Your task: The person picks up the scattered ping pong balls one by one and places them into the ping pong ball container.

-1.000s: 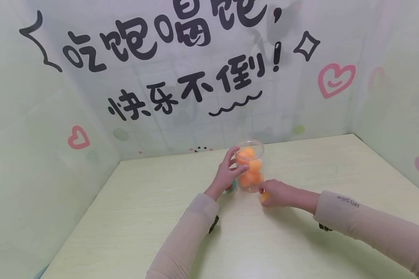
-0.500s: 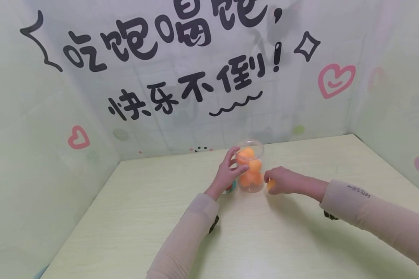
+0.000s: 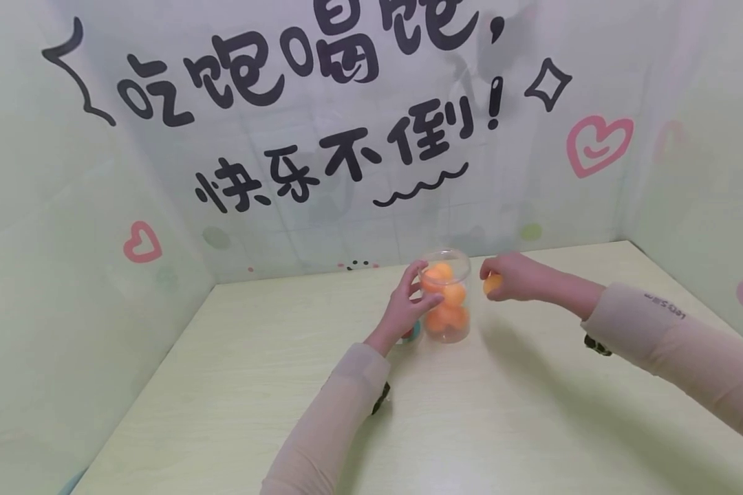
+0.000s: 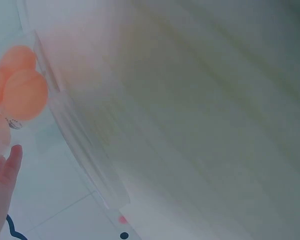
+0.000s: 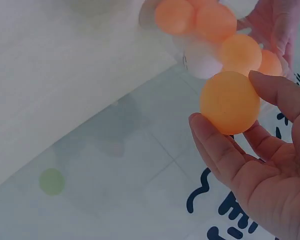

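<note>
My left hand (image 3: 402, 306) holds a clear plastic jar (image 3: 447, 337) from its left side, thumb across the front and fingers round the back. The jar stands upright with its top uncovered, and several orange ping-pong balls (image 3: 454, 295) are piled inside. To the right of the jar, raised off the table at about the height of its upper part, my right hand (image 3: 519, 276) pinches another orange ping-pong ball (image 5: 230, 102) between thumb and fingers. Fingertips of the left hand (image 4: 7, 172) show beside the balls in the left wrist view.
A small teal and red object (image 3: 412, 333) sits left of the jar, partly hidden by the left wrist. The pale wooden table (image 3: 254, 385) meets a printed backdrop (image 3: 322, 227) close behind the jar, and side walls flank it.
My right hand has lifted the ping-pong ball from low near the jar's base, moving up and slightly right. The left hand and the jar have stayed in place.
</note>
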Tool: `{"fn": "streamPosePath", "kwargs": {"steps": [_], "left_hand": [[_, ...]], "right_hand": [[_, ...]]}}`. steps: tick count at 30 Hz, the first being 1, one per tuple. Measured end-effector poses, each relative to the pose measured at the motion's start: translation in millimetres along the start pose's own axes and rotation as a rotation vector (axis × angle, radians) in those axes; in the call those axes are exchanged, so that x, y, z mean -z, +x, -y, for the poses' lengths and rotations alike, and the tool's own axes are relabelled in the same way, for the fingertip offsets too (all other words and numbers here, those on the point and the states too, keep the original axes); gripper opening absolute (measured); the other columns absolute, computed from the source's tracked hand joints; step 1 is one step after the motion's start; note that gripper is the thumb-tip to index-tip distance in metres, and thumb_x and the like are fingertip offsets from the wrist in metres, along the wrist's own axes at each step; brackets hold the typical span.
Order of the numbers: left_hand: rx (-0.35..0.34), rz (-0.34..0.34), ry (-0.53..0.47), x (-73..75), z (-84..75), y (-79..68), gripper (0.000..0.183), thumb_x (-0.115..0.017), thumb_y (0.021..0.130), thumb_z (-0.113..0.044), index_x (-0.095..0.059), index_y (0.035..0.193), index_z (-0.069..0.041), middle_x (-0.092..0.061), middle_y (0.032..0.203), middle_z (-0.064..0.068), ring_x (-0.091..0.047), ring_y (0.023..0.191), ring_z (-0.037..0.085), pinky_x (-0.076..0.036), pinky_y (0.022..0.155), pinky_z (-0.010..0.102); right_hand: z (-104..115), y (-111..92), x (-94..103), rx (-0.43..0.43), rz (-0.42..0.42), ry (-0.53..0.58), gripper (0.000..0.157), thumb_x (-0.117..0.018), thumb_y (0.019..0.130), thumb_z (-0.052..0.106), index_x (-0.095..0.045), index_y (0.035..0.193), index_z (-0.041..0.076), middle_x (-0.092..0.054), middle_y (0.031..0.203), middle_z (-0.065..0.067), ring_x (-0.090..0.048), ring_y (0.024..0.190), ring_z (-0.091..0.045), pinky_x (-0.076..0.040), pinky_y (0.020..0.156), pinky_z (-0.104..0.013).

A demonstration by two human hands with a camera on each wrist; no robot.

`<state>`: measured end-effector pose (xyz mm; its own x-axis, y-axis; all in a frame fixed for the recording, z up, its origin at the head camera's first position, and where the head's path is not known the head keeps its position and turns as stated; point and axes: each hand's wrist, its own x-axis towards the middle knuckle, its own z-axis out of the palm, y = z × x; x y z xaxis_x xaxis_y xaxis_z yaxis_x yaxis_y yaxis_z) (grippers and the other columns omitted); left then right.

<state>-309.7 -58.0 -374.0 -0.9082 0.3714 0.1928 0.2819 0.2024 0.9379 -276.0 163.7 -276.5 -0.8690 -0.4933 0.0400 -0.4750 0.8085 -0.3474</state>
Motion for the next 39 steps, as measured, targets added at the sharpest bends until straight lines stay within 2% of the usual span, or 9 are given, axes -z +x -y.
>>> {"fn": "streamPosePath", "kwargs": {"steps": [3,6,11,16,24,30,34,39], "left_hand": [[-0.017,0.002,0.016,-0.2,0.8,-0.7,0.066,-0.065,0.085,-0.031,-0.028,0.140,-0.024,-0.027,0.147,-0.004,-0.040,0.126,0.029,-0.043,0.095,0.041],[-0.031,0.003,0.025,-0.1,0.9,-1.1,0.068,-0.065,0.084,-0.032,-0.028,0.140,-0.023,-0.027,0.147,-0.004,-0.040,0.125,0.030,-0.044,0.095,0.041],[-0.020,0.011,0.004,0.2,-0.7,-1.9,0.068,-0.065,0.085,-0.029,-0.027,0.141,-0.021,-0.025,0.148,-0.005,-0.040,0.126,0.029,-0.044,0.095,0.041],[0.008,0.014,-0.003,1.2,-4.8,-2.9,0.064,-0.064,0.086,-0.024,-0.028,0.139,-0.023,-0.023,0.149,-0.004,-0.039,0.127,0.028,-0.042,0.097,0.041],[0.021,0.023,-0.024,2.1,-26.7,-13.1,0.062,-0.064,0.086,-0.016,-0.030,0.138,-0.020,-0.023,0.149,0.004,-0.038,0.127,0.032,-0.045,0.094,0.040],[0.018,0.006,-0.031,-0.6,-13.0,-6.6,0.062,-0.065,0.085,-0.020,-0.031,0.137,-0.024,-0.031,0.145,0.001,-0.038,0.128,0.028,-0.043,0.096,0.040],[0.017,0.001,-0.013,-1.4,-6.0,-3.8,0.062,-0.066,0.085,-0.025,-0.031,0.137,-0.029,-0.030,0.145,-0.004,-0.038,0.127,0.027,-0.043,0.096,0.040],[0.007,-0.002,0.018,-0.4,-5.6,-4.0,0.063,-0.065,0.085,-0.027,-0.031,0.137,-0.030,-0.027,0.147,-0.005,-0.041,0.124,0.028,-0.044,0.095,0.040]], "right_hand": [[6,3,12.6,-0.058,-0.007,0.028,0.027,-0.062,0.075,0.006,-0.059,0.099,-0.006,-0.058,0.083,-0.011,-0.048,0.068,-0.020,-0.041,0.057,-0.027],[11,7,23.1,-0.078,-0.035,0.048,0.027,-0.062,0.077,0.006,-0.058,0.101,-0.007,-0.058,0.085,-0.013,-0.048,0.069,-0.021,-0.042,0.057,-0.026],[17,16,34.7,-0.043,-0.094,0.034,0.028,-0.063,0.078,0.008,-0.060,0.102,-0.007,-0.060,0.085,-0.014,-0.049,0.070,-0.022,-0.041,0.059,-0.028],[22,27,37.1,-0.031,-0.097,-0.006,0.031,-0.062,0.080,0.012,-0.061,0.106,-0.005,-0.062,0.091,-0.014,-0.050,0.074,-0.023,-0.041,0.062,-0.030],[28,37,31.9,0.037,-0.108,-0.014,0.029,-0.064,0.080,0.009,-0.061,0.105,-0.006,-0.064,0.095,-0.016,-0.053,0.079,-0.027,-0.045,0.071,-0.036],[29,38,34.3,0.054,-0.109,0.008,0.031,-0.065,0.081,0.009,-0.060,0.107,-0.007,-0.063,0.104,-0.023,-0.059,0.095,-0.037,-0.047,0.085,-0.046],[29,35,38.9,0.040,-0.103,0.002,0.032,-0.065,0.082,0.011,-0.059,0.108,-0.006,-0.061,0.105,-0.023,-0.059,0.095,-0.038,-0.048,0.084,-0.047],[28,30,43.6,0.013,-0.107,0.006,0.032,-0.065,0.081,0.009,-0.058,0.108,-0.006,-0.061,0.105,-0.023,-0.058,0.095,-0.037,-0.048,0.084,-0.047]]}}
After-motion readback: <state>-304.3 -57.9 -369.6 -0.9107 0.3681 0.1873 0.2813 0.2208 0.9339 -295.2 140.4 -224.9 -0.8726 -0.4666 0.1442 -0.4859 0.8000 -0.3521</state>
